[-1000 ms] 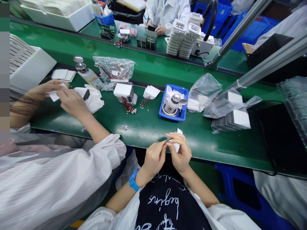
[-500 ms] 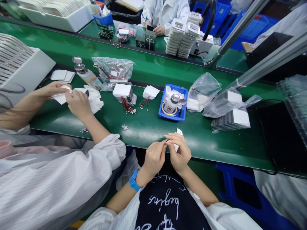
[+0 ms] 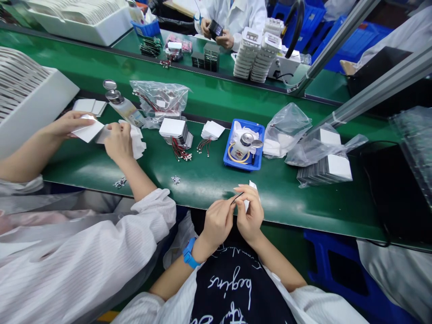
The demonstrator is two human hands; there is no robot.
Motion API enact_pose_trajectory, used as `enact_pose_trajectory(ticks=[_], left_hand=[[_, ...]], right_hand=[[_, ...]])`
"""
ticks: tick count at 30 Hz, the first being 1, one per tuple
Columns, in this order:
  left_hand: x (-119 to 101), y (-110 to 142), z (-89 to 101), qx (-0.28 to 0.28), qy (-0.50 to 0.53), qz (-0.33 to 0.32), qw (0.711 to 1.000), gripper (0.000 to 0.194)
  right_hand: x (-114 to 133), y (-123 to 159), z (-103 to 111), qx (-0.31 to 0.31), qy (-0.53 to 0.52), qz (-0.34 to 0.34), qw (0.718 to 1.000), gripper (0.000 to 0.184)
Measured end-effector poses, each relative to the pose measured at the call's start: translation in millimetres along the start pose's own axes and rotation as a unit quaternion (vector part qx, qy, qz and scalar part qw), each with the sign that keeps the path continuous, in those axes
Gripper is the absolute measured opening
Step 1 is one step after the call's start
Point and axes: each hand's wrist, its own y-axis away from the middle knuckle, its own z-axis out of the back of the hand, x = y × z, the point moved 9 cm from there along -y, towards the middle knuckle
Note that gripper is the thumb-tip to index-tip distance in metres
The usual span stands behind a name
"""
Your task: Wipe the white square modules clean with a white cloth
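One dark strip point(image 3: 237, 197) is pinched in the left hand point(image 3: 216, 221), the right hand point(image 3: 250, 218) (grip unclear) at its end: fine handling, probably needing steadiness next.

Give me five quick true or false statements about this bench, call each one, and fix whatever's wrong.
1. The left hand pinches a thin dark strip. True.
2. The blue watch is worn on the person's right side. False: it is on the left side.
3. The blue tray holds a bottle with a metal top. True.
4. In the picture, the bundle of red wires lies right of the blue tray. False: it lies left of it.
5. A clear plastic bag lies just right of the blue tray. True.
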Motion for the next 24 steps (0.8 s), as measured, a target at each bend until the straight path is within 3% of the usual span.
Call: enact_pose_trajectory(ticks=[24], left_hand=[[8.3, 4.2, -4.9, 0.016, 0.052, 0.042, 0.998, 0.023]], right_hand=[[-7.5, 1.9, -2.4, 0.023, -0.032, -0.056, 0.998, 0.011]])
